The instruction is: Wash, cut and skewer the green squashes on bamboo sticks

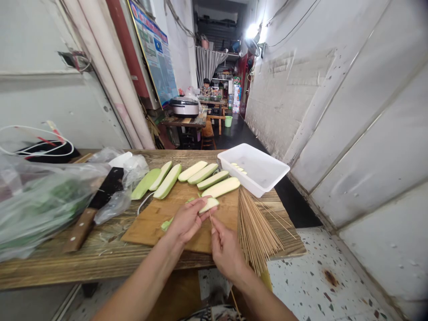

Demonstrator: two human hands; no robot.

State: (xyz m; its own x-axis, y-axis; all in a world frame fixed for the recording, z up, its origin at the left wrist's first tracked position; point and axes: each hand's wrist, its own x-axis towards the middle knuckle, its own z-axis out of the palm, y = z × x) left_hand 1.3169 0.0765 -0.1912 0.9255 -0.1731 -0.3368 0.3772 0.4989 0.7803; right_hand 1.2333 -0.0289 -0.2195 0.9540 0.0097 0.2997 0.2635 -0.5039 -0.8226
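Observation:
My left hand (189, 219) is closed around a pale slice of green eggplant (209, 204) above the cutting board (150, 218). Pinched in my right hand (224, 245) is a thin bamboo skewer (210, 216), whose upper end meets the slice's lower edge. Whether the tip has gone into the flesh cannot be made out. Long halved pieces of green eggplant (220, 187) lie along the board's far side, several with the cut face up. A fanned bundle of bamboo skewers (256, 229) rests to the right of my right hand.
Behind the skewers stands a white plastic tub (267, 171) with several small slices inside. A cleaver (96, 207) and a clear bag of greens (50, 200) lie on the wooden table (133, 263) at left. Farther back, a person (206, 89) sits by another table.

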